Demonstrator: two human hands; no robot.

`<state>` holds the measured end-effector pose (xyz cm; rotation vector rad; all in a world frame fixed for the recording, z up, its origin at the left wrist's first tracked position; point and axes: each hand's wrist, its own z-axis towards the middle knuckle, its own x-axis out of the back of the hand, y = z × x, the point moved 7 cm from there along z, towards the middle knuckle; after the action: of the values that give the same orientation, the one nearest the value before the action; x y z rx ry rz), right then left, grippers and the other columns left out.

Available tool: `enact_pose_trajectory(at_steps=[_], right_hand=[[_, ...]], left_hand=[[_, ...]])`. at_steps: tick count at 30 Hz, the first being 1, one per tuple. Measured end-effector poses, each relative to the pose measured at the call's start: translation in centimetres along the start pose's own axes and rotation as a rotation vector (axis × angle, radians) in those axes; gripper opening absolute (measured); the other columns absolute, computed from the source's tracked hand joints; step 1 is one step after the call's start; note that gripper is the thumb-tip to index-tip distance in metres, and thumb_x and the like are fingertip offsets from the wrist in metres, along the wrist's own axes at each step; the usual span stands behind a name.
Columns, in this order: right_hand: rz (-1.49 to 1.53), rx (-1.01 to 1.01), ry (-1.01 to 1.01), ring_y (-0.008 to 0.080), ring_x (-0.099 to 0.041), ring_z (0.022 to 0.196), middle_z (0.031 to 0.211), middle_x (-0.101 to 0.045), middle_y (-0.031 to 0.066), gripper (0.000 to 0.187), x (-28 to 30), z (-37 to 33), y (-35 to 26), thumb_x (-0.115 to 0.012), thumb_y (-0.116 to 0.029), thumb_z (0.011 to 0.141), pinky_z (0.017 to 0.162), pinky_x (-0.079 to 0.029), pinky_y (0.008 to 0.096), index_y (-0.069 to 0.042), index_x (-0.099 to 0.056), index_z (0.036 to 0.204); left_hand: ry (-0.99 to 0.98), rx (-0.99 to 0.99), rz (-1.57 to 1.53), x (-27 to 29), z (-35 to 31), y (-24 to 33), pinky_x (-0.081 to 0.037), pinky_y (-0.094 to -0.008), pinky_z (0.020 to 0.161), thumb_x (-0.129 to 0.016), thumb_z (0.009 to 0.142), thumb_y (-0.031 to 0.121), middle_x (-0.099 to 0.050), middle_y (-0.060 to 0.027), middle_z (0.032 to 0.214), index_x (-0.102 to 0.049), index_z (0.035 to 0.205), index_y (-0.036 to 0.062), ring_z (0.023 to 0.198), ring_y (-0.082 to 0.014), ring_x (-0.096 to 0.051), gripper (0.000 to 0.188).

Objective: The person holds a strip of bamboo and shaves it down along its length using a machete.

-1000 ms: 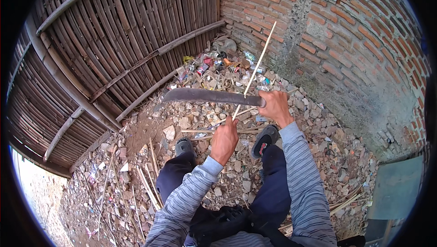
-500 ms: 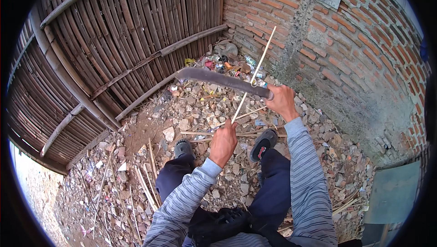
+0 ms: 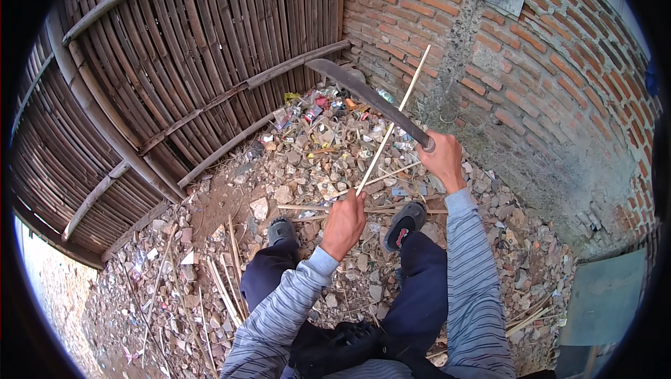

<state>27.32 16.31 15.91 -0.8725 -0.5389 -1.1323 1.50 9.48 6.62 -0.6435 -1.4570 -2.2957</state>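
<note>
My left hand [image 3: 343, 225] is closed round the lower end of a thin pale wooden or bamboo strip [image 3: 374, 165], which slants up and to the right. My right hand [image 3: 442, 160] grips the handle of a machete [image 3: 370, 96]. Its dark, curved blade points up and to the left and crosses the strip above its middle. The blade appears to touch the strip there. Most of the handle is hidden within my right fingers.
Rubble and litter [image 3: 314, 145] cover the ground around my shoes [image 3: 404, 226]. Loose strips [image 3: 225, 284] lie by my left leg. A bamboo slat fence [image 3: 231, 36] stands left, a brick wall [image 3: 517, 106] right. A grey-green panel [image 3: 604, 298] is at lower right.
The machete's tip has swung upward and to the right, and my right hand has shifted slightly right. The strip leans a little further right; my left hand has barely moved.
</note>
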Motion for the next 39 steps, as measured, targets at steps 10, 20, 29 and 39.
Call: enact_pose_trajectory(at_steps=[10, 20, 29, 39], right_hand=[[0.09, 0.19, -0.043, 0.0338, -0.069, 0.057, 0.062, -0.068, 0.012, 0.013, -5.2, -6.4, -6.0, -0.076, -0.02, 0.075, 0.055, -0.052, 0.0461, -0.01, -0.07, 0.079], [0.135, 0.209, 0.004, 0.0354, -0.067, 0.054, 0.059, -0.063, 0.0113, 0.013, -4.5, -7.3, -6.0, -0.075, -0.02, 0.075, 0.051, -0.049, 0.0465, -0.01, -0.067, 0.078], [0.153, 0.286, -0.001, 0.0342, -0.066, 0.052, 0.056, -0.062, 0.0113, 0.014, -4.8, -8.0, -6.7, -0.074, -0.02, 0.075, 0.049, -0.047, 0.0458, -0.01, -0.065, 0.074], [0.115, 0.277, -0.037, 0.0335, -0.066, 0.052, 0.057, -0.063, 0.0112, 0.018, -4.5, -8.1, -7.6, -0.074, -0.021, 0.075, 0.049, -0.045, 0.0461, -0.01, -0.061, 0.07]], left_hand=[[0.035, -0.045, -0.093, 0.9, -0.5, -0.7, -0.043, -0.0586, 0.067, -0.043, 0.113, 0.031, -0.061, -0.0281, 0.074, -0.055, 0.097, -0.0029, 0.073, -0.0525, -0.059, 0.039], [-0.027, 0.19, -0.248, 1.3, -0.3, -1.5, -0.04, -0.0503, 0.062, -0.051, 0.111, 0.037, -0.054, -0.0231, 0.066, -0.053, 0.092, -0.0027, 0.062, -0.0424, -0.055, 0.044], [-0.034, 0.122, -0.219, 0.9, -0.3, -0.8, -0.042, -0.0482, 0.059, -0.055, 0.11, 0.035, -0.057, -0.0226, 0.066, -0.059, 0.099, -0.0052, 0.059, -0.0408, -0.057, 0.042], [-0.081, 0.029, -0.197, 0.5, -0.5, 0.2, -0.046, -0.0421, 0.056, -0.073, 0.098, 0.022, -0.058, -0.0146, 0.066, -0.058, 0.108, -0.0056, 0.057, -0.0248, -0.063, 0.033]])
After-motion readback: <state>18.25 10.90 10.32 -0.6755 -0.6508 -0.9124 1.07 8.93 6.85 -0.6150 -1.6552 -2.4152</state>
